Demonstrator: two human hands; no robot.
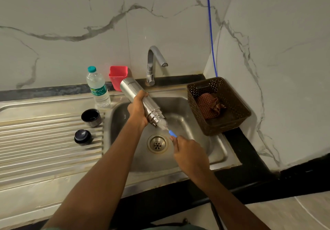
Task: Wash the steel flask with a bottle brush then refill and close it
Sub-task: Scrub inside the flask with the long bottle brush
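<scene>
A person stands at a steel sink, seen from above. The left hand grasps a steel flask around its middle and tilts it over the basin, mouth pointing down toward the drain. The right hand pinches the blue handle of a bottle brush, whose white bristles sit at the flask's mouth; motion blur makes it hard to tell how far in they reach.

On the ribbed draining board to the left lie two dark caps, a cup lid and an inner stopper, well apart from the flask. A plastic water bottle stands behind them, near the tap.

The risk here is likely slippage: a wet, smooth flask held one-handed could twist loose under the brush's push and drop into the basin. Brisk strokes may also spray water outward.
</scene>
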